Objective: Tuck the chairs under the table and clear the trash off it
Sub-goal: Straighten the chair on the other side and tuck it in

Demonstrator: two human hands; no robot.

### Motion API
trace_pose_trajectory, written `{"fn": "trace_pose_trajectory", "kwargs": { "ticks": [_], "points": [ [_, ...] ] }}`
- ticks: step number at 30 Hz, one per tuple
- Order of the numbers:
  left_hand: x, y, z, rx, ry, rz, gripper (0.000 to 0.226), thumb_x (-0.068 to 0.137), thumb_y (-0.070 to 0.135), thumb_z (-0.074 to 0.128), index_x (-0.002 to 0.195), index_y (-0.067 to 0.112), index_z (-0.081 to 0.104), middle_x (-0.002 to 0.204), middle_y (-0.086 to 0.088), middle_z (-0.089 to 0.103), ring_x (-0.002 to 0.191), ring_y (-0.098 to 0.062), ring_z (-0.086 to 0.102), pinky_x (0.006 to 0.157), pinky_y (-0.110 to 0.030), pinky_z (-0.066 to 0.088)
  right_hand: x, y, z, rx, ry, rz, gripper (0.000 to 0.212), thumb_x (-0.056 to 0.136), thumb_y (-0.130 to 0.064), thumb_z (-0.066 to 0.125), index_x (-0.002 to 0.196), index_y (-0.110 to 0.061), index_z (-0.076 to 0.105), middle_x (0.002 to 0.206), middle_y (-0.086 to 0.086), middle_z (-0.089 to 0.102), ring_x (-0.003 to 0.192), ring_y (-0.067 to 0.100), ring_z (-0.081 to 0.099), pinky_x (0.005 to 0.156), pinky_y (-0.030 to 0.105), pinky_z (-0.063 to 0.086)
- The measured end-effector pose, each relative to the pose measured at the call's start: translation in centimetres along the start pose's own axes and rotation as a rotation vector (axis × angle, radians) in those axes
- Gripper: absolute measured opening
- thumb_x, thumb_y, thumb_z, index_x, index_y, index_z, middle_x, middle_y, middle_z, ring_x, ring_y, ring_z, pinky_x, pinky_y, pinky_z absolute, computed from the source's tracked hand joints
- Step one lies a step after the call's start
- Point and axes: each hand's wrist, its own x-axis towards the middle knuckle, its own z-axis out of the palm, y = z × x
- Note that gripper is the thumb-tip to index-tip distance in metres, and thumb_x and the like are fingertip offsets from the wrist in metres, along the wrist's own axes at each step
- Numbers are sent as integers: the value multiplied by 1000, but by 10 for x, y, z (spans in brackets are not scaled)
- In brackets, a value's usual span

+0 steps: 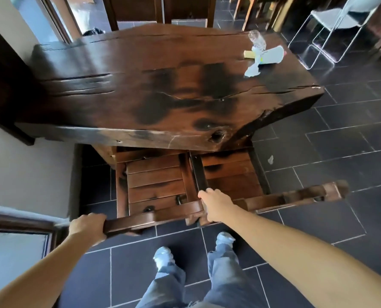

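A dark wooden slab table (163, 85) fills the middle of the view and runs up towards 12 o'clock, its near edge just below centre. The floor (318, 218) around it is dark tile. Two wooden chairs stand side by side against that near edge, their slatted seats partly under the tabletop and their backs still out towards the person. The left chair (156, 181) sits at about 7 o'clock from centre, and the right chair (229, 172) at about 5 o'clock, with its back rail angling off towards 4 o'clock. A metal-framed chair (332, 23) stands well apart at 1 o'clock, beyond the table's far right corner. The person's legs, in jeans (220, 274), show at 6 o'clock. The left hand (87, 227), at 8 o'clock, is wrapped firmly round the left end of the left chair's curved top rail. The right hand (214, 203), just right of 6 o'clock from centre, has its fingers curled over the right end of the same chair back, right at the gap between the two chairs. The trash lies in a loose cluster on the table's far right corner at 1 o'clock: a white wrapper (272, 55), a clear crumpled plastic cup (256, 40) just beyond it, a crumpled pale paper (253, 71) on the near side, and a small yellow piece (249, 54) touching the wrapper's left end. A small pale scrap (270, 159) lies on the tiles at 4 o'clock, beside the right chair.
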Motion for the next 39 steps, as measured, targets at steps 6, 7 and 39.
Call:
{"fn": "trace_pose_trajectory", "kwargs": {
  "ticks": [6,7,39],
  "points": [
    [-2,-1,-3,54,23,35,33,81,39,61,113,29,63,111,3,66,105,-20,63,83,-30,52,-12,-9,-11,-7,-9,83,48,71,-12,71,116,-19,57,113,9,63,103,31,60,81,38,51],
    [-3,0,-4,57,29,34,34,81,39,62,113,28,63,111,3,67,104,-19,63,83,-30,52,-13,-10,-10,-12,-19,88,48,71,-13,71,117,-19,57,114,8,64,103,31,61,83,38,52],
    [-19,10,48,-427,454,-130,13,77,43,64,66,36,59,65,5,64,65,-25,63,50,-25,38,-19,-14,45,198,627,49,21,72,-2,65,66,-22,61,72,-8,64,64,13,57,64,30,53]
  ]
}}
